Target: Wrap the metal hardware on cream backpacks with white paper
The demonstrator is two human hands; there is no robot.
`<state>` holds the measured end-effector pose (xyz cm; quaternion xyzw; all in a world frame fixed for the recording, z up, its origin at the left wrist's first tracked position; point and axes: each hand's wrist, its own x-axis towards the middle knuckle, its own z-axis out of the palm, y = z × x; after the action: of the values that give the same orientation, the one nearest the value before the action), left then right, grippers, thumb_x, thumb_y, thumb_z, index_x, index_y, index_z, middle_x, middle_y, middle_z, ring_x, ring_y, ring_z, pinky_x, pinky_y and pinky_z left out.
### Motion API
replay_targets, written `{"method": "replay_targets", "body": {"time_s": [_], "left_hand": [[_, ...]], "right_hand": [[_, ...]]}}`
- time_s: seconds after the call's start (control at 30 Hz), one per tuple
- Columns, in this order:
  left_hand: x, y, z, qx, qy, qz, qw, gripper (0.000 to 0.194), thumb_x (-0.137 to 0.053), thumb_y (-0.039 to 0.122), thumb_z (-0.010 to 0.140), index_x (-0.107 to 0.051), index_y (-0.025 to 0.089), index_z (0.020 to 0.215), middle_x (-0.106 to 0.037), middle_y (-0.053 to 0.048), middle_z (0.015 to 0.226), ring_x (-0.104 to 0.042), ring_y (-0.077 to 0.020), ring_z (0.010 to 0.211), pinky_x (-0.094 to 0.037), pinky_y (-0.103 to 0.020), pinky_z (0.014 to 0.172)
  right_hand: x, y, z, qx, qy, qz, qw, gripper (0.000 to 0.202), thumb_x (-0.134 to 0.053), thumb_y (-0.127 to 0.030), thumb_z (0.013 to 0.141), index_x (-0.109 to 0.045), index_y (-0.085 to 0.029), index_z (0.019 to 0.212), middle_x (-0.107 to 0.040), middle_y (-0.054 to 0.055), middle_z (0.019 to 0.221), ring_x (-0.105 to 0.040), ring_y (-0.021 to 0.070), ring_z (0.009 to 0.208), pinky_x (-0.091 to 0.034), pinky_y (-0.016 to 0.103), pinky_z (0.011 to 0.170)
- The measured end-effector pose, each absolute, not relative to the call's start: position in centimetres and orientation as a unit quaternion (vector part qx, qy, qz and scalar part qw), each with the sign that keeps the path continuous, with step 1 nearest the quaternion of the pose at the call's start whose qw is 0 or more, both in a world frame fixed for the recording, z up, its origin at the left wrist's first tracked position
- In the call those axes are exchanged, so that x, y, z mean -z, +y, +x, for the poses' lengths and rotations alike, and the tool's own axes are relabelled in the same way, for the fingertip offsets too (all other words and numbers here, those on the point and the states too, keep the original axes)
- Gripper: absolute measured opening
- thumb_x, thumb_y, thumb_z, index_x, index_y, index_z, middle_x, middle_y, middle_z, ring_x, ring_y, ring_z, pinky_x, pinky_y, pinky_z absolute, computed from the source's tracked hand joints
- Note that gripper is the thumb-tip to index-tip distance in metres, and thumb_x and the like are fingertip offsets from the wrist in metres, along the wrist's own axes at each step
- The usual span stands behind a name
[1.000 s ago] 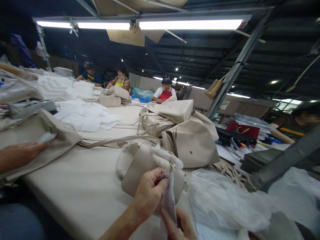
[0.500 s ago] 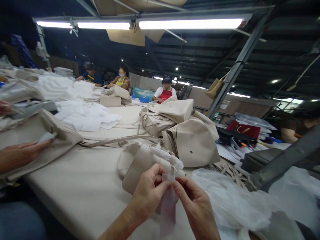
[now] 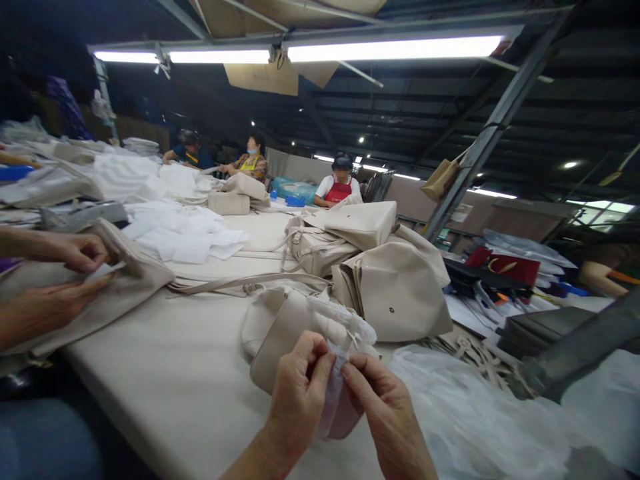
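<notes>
A small beige handbag (image 3: 273, 340) lies on the table in front of me, with white wrapping (image 3: 350, 317) bunched along its handle. My left hand (image 3: 300, 387) pinches a thin translucent white strip (image 3: 330, 407) between thumb and fingers, just at the near side of the bag. From the right, my right hand (image 3: 390, 413) pinches the same strip, its fingertips close to those of the left. The strip hangs down below both hands and looks creased. Whether the strap runs inside it at the fingertips, I cannot tell.
Beige bags (image 3: 395, 293) are piled behind, and white sheets (image 3: 185, 230) lie further left. Crumpled clear plastic (image 3: 465, 407) spreads at the right near a slanted metal post (image 3: 565, 367). A co-worker's hands (image 3: 65, 287) hold a white piece at left. Other people sit across the table.
The strip, flat and wide before, is now narrowed and creased between my fingers. A co-worker's second hand has come in at the left. The view has shifted slightly.
</notes>
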<state>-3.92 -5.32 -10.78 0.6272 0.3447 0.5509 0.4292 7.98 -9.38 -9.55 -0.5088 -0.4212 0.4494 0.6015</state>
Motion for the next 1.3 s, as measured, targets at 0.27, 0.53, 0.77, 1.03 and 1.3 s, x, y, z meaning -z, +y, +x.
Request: {"method": "replay_targets", "body": {"time_s": [0.27,0.53,0.77,1.03,1.3], "left_hand": [[10.3,-5.8,-4.5,-0.586,0.305,0.668,0.342,0.018,-0.05,0.018,0.089,-0.067,0.018,0.083,-0.063,-0.006,0.09,-0.062,-0.0164,0.084,-0.048,-0.025,0.076],[10.4,-6.4,-4.1,-0.552,0.35,0.612,0.446,0.01,-0.059,0.022,0.084,-0.067,0.018,0.079,-0.066,-0.003,0.077,-0.061,-0.0172,0.073,-0.047,-0.025,0.068],[10.9,-6.3,-4.0,-0.563,0.338,0.629,0.415,0.013,-0.057,0.022,0.087,-0.069,0.02,0.082,-0.068,-0.004,0.079,-0.062,-0.0183,0.075,-0.046,-0.025,0.071],[10.8,-6.0,-4.2,-0.558,0.326,0.576,0.501,0.009,-0.058,0.025,0.086,-0.062,0.019,0.082,-0.065,-0.001,0.074,-0.058,-0.0146,0.07,-0.045,-0.023,0.066],[10.2,-5.3,-4.3,-0.534,0.285,0.443,0.662,0.029,-0.076,0.036,0.071,-0.058,0.016,0.084,-0.058,0.004,0.061,-0.049,-0.0092,0.057,-0.038,-0.019,0.056]], "right_hand": [[9.8,-9.4,7.7,-0.425,-0.427,-0.521,0.605,0.035,-0.08,-0.052,0.065,-0.074,-0.02,0.077,-0.06,-0.002,0.061,-0.049,0.011,0.057,-0.042,0.021,0.055],[10.1,-9.2,7.4,-0.292,-0.446,-0.556,0.637,0.029,-0.076,-0.047,0.068,-0.064,-0.021,0.068,-0.061,-0.001,0.061,-0.053,0.0136,0.057,-0.043,0.023,0.052],[10.4,-10.0,7.1,-0.18,-0.507,-0.597,0.595,0.023,-0.065,-0.043,0.079,-0.076,-0.024,0.086,-0.071,0.005,0.09,-0.063,0.0201,0.08,-0.049,0.028,0.069],[11.0,-9.0,6.3,-0.313,-0.394,-0.562,0.657,0.036,-0.077,-0.054,0.065,-0.08,-0.022,0.083,-0.071,0.007,0.111,-0.06,0.0287,0.111,-0.046,0.038,0.1],[10.9,-8.6,6.0,-0.413,-0.396,-0.49,0.657,0.033,-0.075,-0.048,0.074,-0.078,-0.026,0.099,-0.073,0.005,0.114,-0.058,0.0265,0.118,-0.042,0.038,0.105]]}}
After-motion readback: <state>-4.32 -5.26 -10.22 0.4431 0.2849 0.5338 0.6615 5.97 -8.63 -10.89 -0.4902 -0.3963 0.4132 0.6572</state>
